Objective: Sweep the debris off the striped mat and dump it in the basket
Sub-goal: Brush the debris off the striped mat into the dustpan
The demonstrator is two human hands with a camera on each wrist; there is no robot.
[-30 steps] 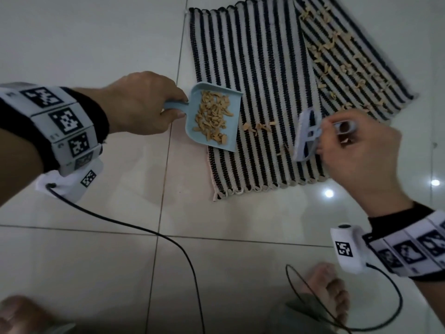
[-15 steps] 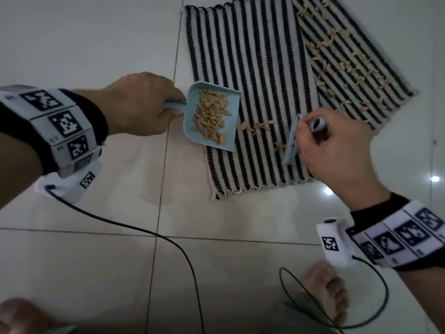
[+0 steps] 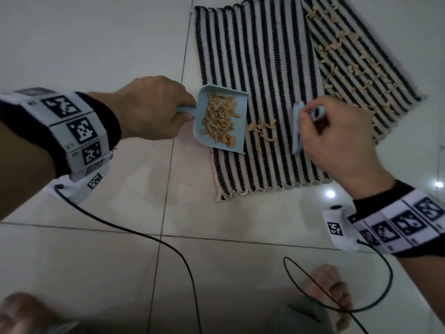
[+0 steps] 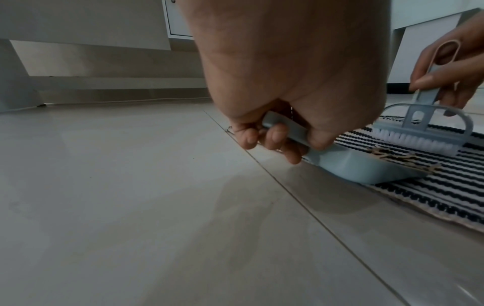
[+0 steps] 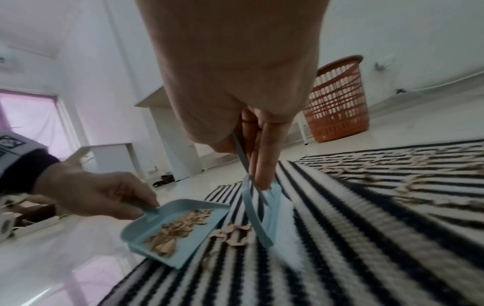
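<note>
Head view, looking down at a pale tiled floor (image 3: pixel 96 261): a black-and-white striped woven mat (image 3: pixel 265 68) lies at the upper right, with a second striped mat (image 3: pixel 375 75) overlapping its right side at an angle. The left hand (image 3: pixel 149 109) has its fingers curled around the handle of a small light-blue plastic dustpan (image 3: pixel 221 119), whose front lip rests on the left part of the mat. Tan, flaky bits of debris (image 3: pixel 220 120) are heaped inside the pan. A smaller cluster of loose debris (image 3: pixel 262 127) sits on the mat just beyond the lip, between the pan and a light-blue hand brush (image 3: pixel 297 128). The right hand (image 3: pixel 337 138) grips the brush by its looped handle, holding it tilted. In the left wrist view, its white bristles (image 4: pixel 416 142) touch the mat. More scattered debris (image 3: pixel 349 59) is strewn across the angled mat. In the right wrist view, an orange plastic lattice basket (image 5: pixel 337 99) stands upright on the floor beyond the mats, well apart from both hands. Black cables trail from wrist-worn bands across the floor.
</note>
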